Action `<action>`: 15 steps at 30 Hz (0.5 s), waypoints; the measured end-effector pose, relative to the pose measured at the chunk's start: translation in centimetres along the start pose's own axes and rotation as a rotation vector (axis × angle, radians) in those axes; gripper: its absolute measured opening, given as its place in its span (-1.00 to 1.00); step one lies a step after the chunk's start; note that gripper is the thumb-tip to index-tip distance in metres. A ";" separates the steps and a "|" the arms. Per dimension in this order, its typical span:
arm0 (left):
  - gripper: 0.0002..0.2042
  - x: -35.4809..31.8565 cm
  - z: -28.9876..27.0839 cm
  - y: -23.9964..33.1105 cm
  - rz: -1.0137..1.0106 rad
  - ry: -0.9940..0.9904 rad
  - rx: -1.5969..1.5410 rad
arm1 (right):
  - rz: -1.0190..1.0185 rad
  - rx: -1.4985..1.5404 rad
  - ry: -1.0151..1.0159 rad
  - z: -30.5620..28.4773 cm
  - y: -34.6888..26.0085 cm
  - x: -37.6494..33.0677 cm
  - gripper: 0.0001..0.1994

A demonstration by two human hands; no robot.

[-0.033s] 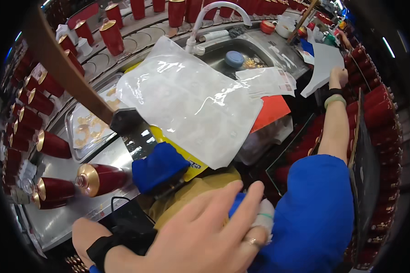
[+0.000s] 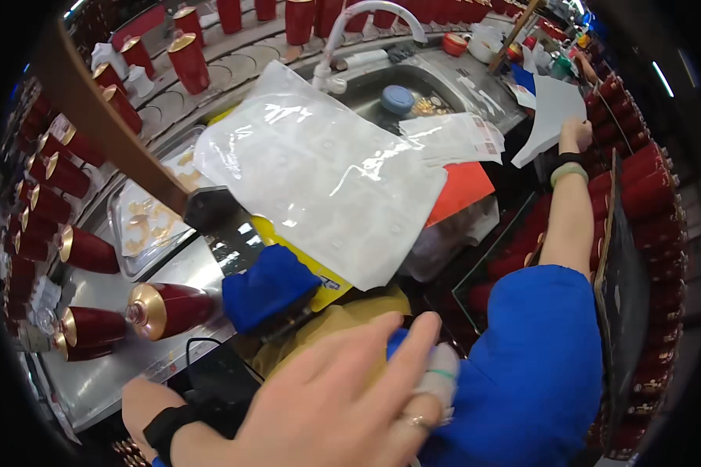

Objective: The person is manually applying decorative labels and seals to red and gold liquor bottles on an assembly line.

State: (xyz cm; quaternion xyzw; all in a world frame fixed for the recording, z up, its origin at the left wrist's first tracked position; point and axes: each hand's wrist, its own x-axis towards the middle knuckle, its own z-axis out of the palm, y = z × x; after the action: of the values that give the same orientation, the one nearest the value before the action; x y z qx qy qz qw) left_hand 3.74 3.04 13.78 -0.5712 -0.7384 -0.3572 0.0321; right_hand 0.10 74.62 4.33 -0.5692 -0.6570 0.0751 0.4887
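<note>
Nothing has shifted since the earlier frame that I can make out; the same moment sits in front of me. I'm looking at the clear plastic bag (image 2: pixel 327 167), lying flat across the middle of the steel counter (image 2: pixel 125 366), long axis running from the upper left by the faucet (image 2: pixel 366 23) down to the lower right, its near corner pointing at me over a yellow sheet (image 2: pixel 319 272) and a blue cloth (image 2: pixel 269 284). An orange sheet (image 2: pixel 463 191) pokes out from under its right edge. My left hand (image 2: pixel 343 405) comes in low and close, palm down, fingers spread and loose, gripping nothing, hovering short of the bag, a black wristband behind it. My right arm, blue sleeve, stretches up the right side, and the right hand (image 2: pixel 575 134) is at a white paper (image 2: pixel 553 109); whether it pinches the sheet I can't tell. Red canisters with gold ends (image 2: pixel 167 307) lie on the counter at left, and a tray (image 2: pixel 128 249) sits beside the bag.
</note>
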 end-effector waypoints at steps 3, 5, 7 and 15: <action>-0.61 -0.3 -2.2 -0.8 -0.190 -0.110 -0.085 | 0.211 -0.148 -0.020 3.9 5.5 -0.2 -0.68; -0.59 -2.1 -4.2 -1.9 -0.224 -0.157 0.009 | 0.435 -0.123 0.005 6.8 8.4 -0.6 -0.66; -0.42 -4.8 -5.3 -2.0 -0.527 -0.067 0.008 | 0.413 -0.283 -0.085 8.5 10.2 -1.1 -0.61; -0.26 -16.1 -3.0 -10.1 -0.851 0.707 0.454 | -0.466 0.286 -0.704 11.2 -8.6 -12.1 -0.67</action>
State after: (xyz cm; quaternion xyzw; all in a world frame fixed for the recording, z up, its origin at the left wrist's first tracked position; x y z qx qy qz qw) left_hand -0.55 -12.83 3.72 -0.0505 -0.9046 -0.3406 0.2513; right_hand -15.37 66.92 -2.51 -0.2723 -0.8771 0.2423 0.3127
